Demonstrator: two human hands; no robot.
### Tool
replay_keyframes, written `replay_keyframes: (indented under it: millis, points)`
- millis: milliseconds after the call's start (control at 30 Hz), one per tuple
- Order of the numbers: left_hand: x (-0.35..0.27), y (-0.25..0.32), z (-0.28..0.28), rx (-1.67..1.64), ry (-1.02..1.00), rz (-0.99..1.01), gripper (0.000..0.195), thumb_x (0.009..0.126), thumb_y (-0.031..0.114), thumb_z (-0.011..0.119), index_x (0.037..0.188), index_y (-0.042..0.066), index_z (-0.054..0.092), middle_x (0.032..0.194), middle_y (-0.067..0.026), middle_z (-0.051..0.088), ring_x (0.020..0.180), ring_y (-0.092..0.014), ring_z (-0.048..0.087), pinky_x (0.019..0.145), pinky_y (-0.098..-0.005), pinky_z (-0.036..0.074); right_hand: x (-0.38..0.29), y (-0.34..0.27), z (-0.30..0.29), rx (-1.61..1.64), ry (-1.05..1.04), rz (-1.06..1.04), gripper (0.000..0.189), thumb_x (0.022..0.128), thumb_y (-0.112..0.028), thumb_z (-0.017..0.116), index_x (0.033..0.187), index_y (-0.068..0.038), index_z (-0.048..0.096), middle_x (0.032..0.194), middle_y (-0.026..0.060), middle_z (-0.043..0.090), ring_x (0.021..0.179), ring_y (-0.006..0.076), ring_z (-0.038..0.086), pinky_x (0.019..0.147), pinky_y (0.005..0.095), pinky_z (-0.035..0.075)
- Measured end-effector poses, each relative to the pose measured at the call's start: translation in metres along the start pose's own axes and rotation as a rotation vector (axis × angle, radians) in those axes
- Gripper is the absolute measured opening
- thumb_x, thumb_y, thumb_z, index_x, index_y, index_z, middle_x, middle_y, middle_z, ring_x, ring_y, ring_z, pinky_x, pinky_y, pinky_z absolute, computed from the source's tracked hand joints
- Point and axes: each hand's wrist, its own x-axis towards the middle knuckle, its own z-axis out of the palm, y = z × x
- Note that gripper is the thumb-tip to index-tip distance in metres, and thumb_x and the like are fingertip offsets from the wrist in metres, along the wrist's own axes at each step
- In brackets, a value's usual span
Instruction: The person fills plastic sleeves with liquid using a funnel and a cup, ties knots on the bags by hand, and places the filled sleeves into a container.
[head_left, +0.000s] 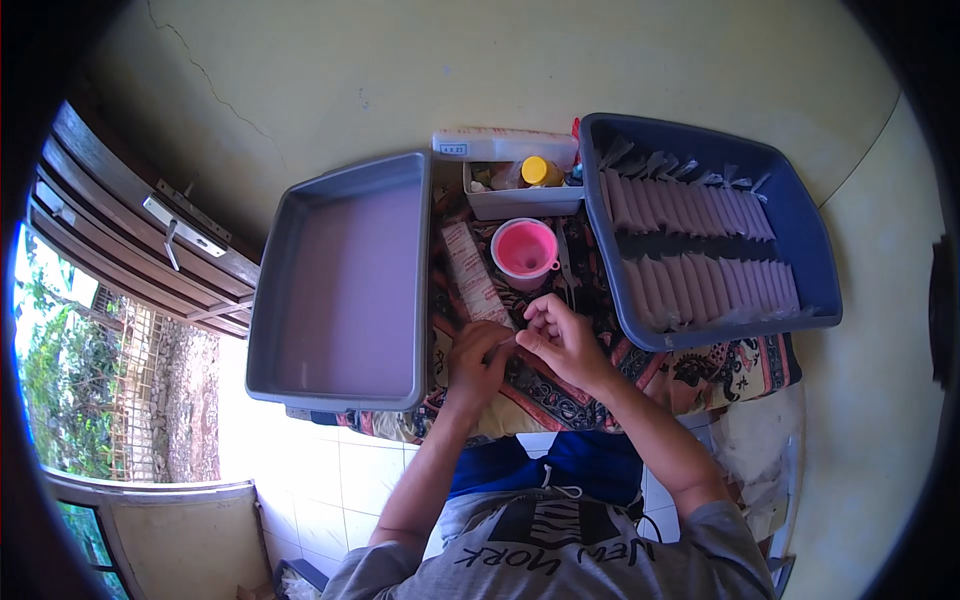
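My left hand (478, 360) is at the front middle of the cloth-covered table, fingers bent together at the lower end of a stack of printed plastic wrappers (472, 270). Close to its right is my right hand (564, 341), thumb and forefinger nearly meeting the left fingertips and the other fingers curled. Something thin and clear may be between them; it is too small to tell. Beyond the hands, a pink funnel (525, 247) rests in a white plastic cup. A grey basin (426, 300) on the left holds a pale purple liquid (352, 292).
A blue-grey basin (817, 247) at right holds two rows of filled, tied plastic bags (686, 206) of purple liquid. Behind the funnel stand a white box (525, 204) with a yellow-lidded jar (541, 171) and a clear plastic roll (499, 144). Patterned cloth (697, 375) covers the table.
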Motion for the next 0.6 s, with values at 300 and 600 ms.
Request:
replay_keyframes:
  millis: [300, 600]
  points:
    - [-0.010, 0.005, -0.006, -0.416, 0.009, -0.204, 0.014, 0.075, -0.001, 0.071, 0.089, 0.000, 0.068, 0.095, -0.0118, 0.066, 0.092, -0.022, 0.063, 0.082, -0.0321, 0.048, -0.011, -0.028, 0.006, -0.280, -0.047, -0.351, 0.011, 0.081, -0.007, 0.070, 0.087, -0.001, 0.063, 0.073, 0.0087, 0.061, 0.059, 0.0202, 0.061, 0.055, 0.0294, 0.048]
    - [0.006, 0.057, -0.032, -0.747, 0.063, 0.061, 0.009, 0.081, -0.003, 0.070, 0.089, -0.006, 0.066, 0.085, -0.0123, 0.068, 0.081, -0.017, 0.062, 0.076, -0.0281, 0.049, -0.019, -0.079, 0.000, -0.289, -0.060, -0.473, 0.013, 0.084, -0.007, 0.067, 0.097, -0.002, 0.065, 0.077, 0.0062, 0.060, 0.056, 0.0135, 0.053, 0.050, 0.0255, 0.041]
